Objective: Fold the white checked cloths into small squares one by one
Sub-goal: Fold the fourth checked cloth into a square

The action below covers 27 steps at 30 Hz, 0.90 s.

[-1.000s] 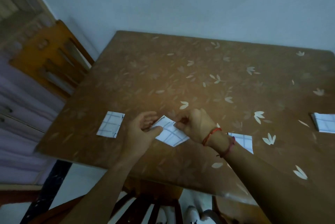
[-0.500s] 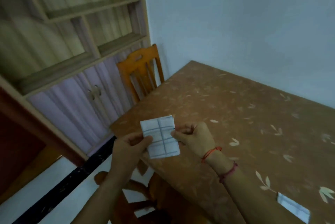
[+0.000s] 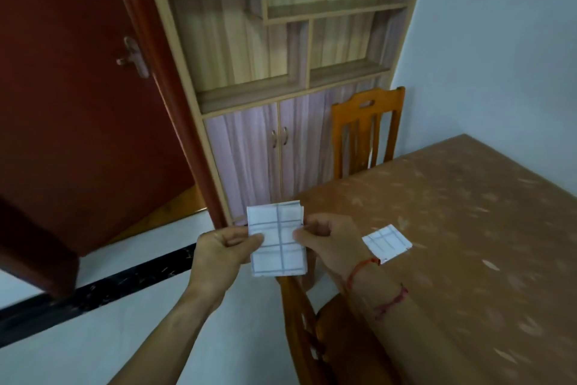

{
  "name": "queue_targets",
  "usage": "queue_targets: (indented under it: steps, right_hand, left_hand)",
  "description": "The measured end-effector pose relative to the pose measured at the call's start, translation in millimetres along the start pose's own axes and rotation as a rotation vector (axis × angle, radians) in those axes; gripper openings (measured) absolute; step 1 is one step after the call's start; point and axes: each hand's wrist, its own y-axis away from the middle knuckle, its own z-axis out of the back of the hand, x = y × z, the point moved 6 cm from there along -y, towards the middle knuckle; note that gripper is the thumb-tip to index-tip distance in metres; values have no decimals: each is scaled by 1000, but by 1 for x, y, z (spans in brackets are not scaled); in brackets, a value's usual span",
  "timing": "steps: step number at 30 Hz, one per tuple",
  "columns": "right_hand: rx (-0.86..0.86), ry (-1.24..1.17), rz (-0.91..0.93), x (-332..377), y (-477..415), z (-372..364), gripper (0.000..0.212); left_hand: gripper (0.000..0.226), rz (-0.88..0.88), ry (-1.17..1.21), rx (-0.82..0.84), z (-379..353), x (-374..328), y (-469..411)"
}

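Observation:
A folded white checked cloth (image 3: 279, 239) hangs upright in the air, off the table's left edge. My left hand (image 3: 223, 249) pinches its left side. At its right side my right hand (image 3: 329, 242) pinches it with thumb and fingers. A second folded checked cloth (image 3: 387, 242) lies flat on the brown leaf-patterned table (image 3: 468, 228), just right of my right hand.
An orange wooden chair (image 3: 365, 132) stands at the table's far left end in front of a shelf cabinet (image 3: 274, 72). Another chair (image 3: 309, 322) sits below my hands. A dark red door (image 3: 78, 88) stands on the left.
The view has swung left, away from the table toward the cabinet and door. Both hands lifted the folded cloth off the table and now hold it upright in the air.

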Motion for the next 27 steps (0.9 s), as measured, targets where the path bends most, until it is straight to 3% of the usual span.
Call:
queue_targets:
  steps: [6, 16, 20, 27]
  right_hand:
    - [66, 19, -36, 18, -52, -74, 20]
    - [34, 2, -37, 52, -148, -168, 14]
    - [2, -4, -38, 52, -177, -163, 19]
    - [-152, 22, -27, 41, -229, -108, 20]
  left_hand:
    - [13, 3, -22, 21, 69, 6, -57]
    - [12, -14, -71, 81, 165, 7, -153]
    - [5, -37, -154, 134, 160, 8, -190]
    - [7, -2, -72, 303, 92, -7, -252]
